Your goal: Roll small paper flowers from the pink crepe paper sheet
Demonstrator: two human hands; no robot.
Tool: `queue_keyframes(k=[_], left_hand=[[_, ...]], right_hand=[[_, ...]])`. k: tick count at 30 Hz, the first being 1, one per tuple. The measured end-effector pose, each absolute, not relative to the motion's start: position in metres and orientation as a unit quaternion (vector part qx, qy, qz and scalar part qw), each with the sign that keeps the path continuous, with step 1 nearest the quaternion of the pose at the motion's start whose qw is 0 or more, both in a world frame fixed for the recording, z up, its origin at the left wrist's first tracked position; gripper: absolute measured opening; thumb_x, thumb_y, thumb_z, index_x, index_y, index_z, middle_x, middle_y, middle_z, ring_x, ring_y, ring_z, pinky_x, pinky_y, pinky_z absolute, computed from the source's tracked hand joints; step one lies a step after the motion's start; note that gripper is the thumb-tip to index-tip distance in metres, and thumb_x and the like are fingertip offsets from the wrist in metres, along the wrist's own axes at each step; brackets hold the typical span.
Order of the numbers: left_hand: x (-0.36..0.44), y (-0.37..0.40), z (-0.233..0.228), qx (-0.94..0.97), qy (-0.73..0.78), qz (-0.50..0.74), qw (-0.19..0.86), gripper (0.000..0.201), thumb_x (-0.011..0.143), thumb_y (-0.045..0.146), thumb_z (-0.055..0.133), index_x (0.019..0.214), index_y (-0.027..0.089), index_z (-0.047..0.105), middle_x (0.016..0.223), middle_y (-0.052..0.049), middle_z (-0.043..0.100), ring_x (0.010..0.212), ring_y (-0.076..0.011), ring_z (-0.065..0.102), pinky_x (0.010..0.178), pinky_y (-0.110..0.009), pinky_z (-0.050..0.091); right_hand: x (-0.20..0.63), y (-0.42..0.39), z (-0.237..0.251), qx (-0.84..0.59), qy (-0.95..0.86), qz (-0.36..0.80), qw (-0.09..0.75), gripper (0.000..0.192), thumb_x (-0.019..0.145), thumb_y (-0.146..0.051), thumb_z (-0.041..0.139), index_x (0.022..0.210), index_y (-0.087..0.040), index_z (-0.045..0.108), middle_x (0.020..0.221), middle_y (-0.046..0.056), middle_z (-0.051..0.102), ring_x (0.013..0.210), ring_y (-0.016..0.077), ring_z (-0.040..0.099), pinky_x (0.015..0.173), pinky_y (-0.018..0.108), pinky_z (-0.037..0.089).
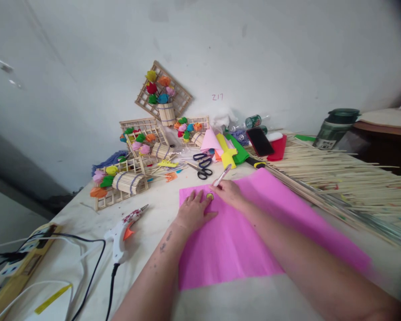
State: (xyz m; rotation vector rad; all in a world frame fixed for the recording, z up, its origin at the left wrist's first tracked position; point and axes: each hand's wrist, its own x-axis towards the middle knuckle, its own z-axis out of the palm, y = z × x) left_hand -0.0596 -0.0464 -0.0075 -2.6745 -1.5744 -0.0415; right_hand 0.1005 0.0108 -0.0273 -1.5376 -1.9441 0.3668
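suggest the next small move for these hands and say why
I'd probably guide the pen around the small yellow-green piece, with the left hand steadying it: that hand rests on the pink sheet, right at the piece, and the right hand holds the pen with its lower end close by.
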Motion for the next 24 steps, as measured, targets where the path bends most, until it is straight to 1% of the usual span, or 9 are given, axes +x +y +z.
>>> queue_keyframes(k=[3,7,15,24], left_hand=[[-0.0593,-0.0467,-0.0074,-0.86,-0.51,-0.014,0.018,0.058,0.081,0.058,0.032,0.13,0.025,0.034,0.135,-0.009,0.035,0.125,-0.0295,0.029,0.099,-0.044,0.03],[-0.059,-0.0471,-0.0063,-0.862,-0.507,-0.012,0.013,0.059,0.082,0.057,0.032,0.13,0.023,0.035,0.135,-0.011,0.035,0.125,-0.0304,0.028,0.098,-0.045,0.03],[-0.0596,-0.0471,-0.007,-0.862,-0.506,-0.015,0.009,0.059,0.081,0.057,0.033,0.13,0.023,0.035,0.135,-0.011,0.036,0.126,-0.0301,0.026,0.099,-0.046,0.03],[-0.0587,-0.0472,-0.0064,-0.859,-0.512,-0.01,0.009,0.059,0.081,0.057,0.033,0.13,0.024,0.035,0.136,-0.01,0.034,0.126,-0.029,0.026,0.099,-0.045,0.03]], right_hand=[[0.1002,0.0103,-0.0262,-0.581,-0.738,0.122,0.319,0.034,0.077,-0.047,0.048,0.073,-0.018,0.066,0.075,0.006,0.067,0.068,0.0151,0.059,0.056,0.022,0.036],[0.1011,0.0125,-0.0282,-0.551,-0.755,0.121,0.334,0.031,0.077,-0.044,0.05,0.075,-0.018,0.067,0.076,0.006,0.066,0.071,0.0145,0.058,0.061,0.021,0.038],[0.1008,0.0137,-0.0308,-0.552,-0.754,0.121,0.336,0.03,0.076,-0.043,0.051,0.072,-0.018,0.067,0.072,0.005,0.065,0.066,0.0139,0.057,0.059,0.021,0.037],[0.101,0.0125,-0.0298,-0.554,-0.757,0.118,0.325,0.029,0.076,-0.042,0.051,0.074,-0.019,0.068,0.073,0.005,0.067,0.065,0.0146,0.057,0.058,0.023,0.037]])
